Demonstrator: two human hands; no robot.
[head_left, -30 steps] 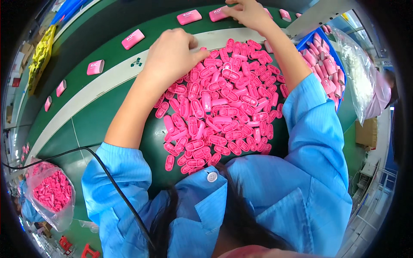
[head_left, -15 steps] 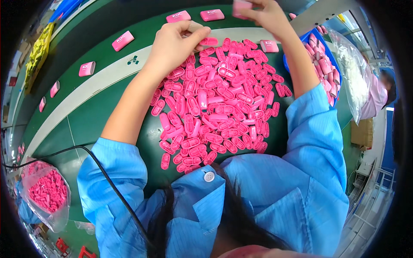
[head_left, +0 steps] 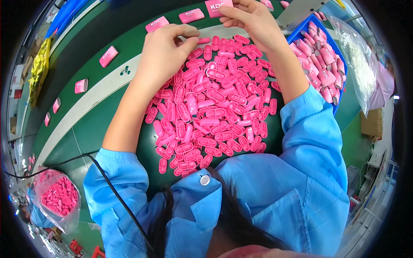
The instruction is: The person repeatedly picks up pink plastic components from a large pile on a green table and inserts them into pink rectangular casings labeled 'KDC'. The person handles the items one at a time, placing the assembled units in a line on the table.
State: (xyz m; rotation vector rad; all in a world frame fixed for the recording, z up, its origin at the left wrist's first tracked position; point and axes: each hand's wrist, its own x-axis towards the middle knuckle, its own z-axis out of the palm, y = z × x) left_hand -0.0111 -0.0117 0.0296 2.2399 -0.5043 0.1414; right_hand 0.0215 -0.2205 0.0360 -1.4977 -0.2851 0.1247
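A heap of several small pink oval plastic parts lies on the green work surface in front of me. My left hand is above the heap's far left edge, with one small pink part pinched at its fingertips. My right hand is raised at the top and holds a pink rectangular case. Both hands are close together.
Several pink rectangular cases lie spaced along the dark green belt beyond a white strip. A blue bin of pink cases stands at the right, beside a clear bag. A bag of pink parts sits at lower left. A black cable crosses my left sleeve.
My left hand left the heap and rose toward the right hand with a small part. My right hand lifted a pink case up from the belt.
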